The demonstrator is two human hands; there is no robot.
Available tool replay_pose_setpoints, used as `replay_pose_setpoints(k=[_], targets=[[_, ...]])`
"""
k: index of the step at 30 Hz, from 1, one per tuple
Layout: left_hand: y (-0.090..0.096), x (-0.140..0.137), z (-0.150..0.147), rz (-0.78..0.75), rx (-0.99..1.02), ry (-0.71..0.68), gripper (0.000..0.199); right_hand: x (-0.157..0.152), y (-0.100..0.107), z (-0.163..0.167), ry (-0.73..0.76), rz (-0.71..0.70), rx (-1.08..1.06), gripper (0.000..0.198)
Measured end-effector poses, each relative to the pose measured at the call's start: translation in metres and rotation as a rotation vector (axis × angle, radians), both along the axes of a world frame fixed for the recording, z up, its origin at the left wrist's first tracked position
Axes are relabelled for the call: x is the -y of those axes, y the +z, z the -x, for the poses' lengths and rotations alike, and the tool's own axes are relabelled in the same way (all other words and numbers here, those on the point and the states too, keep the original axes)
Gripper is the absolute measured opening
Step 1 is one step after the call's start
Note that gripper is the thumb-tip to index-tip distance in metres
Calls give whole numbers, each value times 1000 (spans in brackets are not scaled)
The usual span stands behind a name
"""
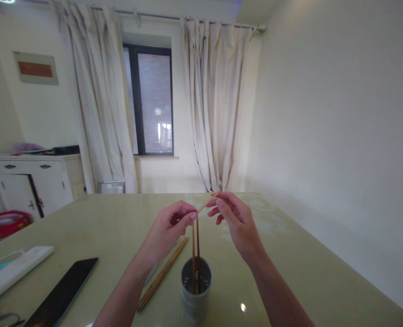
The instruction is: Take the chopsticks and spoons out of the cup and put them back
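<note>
A: What are the hands doing?
B: The left hand (174,223) pinches the lower end of a slanting chopstick (204,205) between thumb and fingers; the right hand (236,216) holds its upper end between thumb and forefinger, the other fingers loosely curled
A: And the cup (194,308)?
B: It stands on the table (119,222) below the hands; two standing chopsticks (198,247) rise from it to the left fingertips; whether those are gripped too, I cannot tell; more chopsticks (163,274) lie together just left of it

Chopsticks (163,274) and cup (195,308) on table (119,222)
</note>
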State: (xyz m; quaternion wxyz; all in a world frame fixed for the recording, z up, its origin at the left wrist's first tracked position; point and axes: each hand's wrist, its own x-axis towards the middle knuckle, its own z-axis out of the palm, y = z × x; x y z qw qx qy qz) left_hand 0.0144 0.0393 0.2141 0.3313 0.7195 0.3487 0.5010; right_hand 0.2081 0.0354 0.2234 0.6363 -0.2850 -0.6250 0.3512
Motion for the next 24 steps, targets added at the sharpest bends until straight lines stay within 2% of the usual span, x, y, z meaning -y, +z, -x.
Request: replay_pose_setpoints(k=[3,7,10,13,14,18,21,24], targets=[[1,2,-3,39,-14,-19,40,3,2,2,30,-9,13,25],[-7,-10,8,72,-129,-4,44,6,9,-9,-130,-68,-31,26],[-31,-34,28,94,-404,137,32,6,13,-24,-221,-70,-15,28],[-67,-57,42,176,-880,271,13,3,12,-31,-183,-15,128,29],[-78,-62,44,212,-964,286,11,2,10,-30,-166,6,188,28],[-111,-68,40,285,-1098,294,13,-1,1,-19,-141,47,381,25],[-117,-67,37,295,-1150,300,19,-7,-7,-13,-136,72,494,26],[-117,-66,35,305,-1185,310,20,-15,-16,-9,-143,98,582,28]])
